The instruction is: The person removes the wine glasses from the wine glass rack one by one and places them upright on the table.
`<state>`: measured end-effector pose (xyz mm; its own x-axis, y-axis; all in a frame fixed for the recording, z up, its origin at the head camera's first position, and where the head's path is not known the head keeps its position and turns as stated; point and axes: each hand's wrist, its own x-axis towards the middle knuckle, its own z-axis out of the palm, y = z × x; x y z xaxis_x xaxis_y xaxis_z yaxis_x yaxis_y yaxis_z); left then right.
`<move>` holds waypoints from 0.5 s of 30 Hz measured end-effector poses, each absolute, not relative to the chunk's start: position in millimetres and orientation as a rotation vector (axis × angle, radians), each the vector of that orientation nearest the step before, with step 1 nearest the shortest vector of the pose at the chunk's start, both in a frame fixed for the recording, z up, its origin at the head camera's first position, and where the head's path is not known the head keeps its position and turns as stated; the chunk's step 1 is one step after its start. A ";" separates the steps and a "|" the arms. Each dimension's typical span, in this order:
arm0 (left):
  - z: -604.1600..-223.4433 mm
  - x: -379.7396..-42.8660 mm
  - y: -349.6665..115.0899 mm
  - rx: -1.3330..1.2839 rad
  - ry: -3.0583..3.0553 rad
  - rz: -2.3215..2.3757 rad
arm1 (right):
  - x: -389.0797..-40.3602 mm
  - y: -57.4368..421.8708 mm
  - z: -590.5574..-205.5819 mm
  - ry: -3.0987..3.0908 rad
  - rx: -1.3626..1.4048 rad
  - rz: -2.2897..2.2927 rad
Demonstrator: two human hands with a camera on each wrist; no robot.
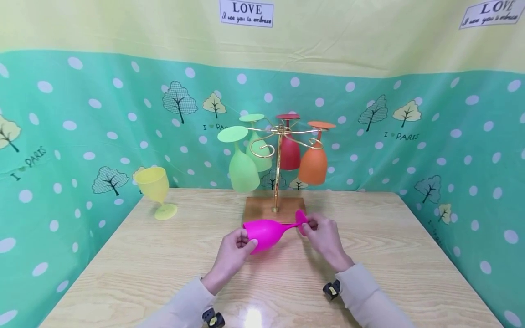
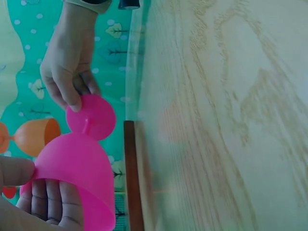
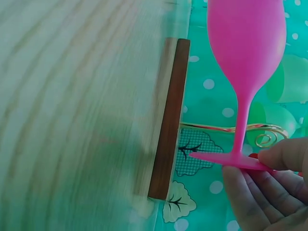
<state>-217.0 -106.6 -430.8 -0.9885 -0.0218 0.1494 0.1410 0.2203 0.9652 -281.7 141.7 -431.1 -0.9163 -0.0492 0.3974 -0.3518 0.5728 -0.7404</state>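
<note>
Currently left hand grips the pink glass near its rim, right hand pinches its foot, glass sideways before the rack. Best keep both grips light, stem clear of wire. Left wrist view shows into the bowl; head view doesn't.

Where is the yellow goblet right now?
In the head view, the yellow goblet stands upright near the far left corner of the table, to the left of the metal rack and the pink goblet.
</note>
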 end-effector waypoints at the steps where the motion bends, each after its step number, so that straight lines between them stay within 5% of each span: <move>1: -429.2 -215.8 -107.0 -0.112 -2.344 -1.875 | -281.4 141.0 -431.3 -2.476 0.333 1.281; 15: -402.0 -207.9 -131.3 -0.264 -2.490 -1.478 | -296.2 152.6 -430.6 -2.570 0.226 1.514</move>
<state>-207.9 -131.3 -402.0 -0.9566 0.0356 0.2894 0.2711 0.4741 0.8377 -296.2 152.6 -430.6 -0.9773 -0.0534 0.2048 -0.2051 0.4791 -0.8535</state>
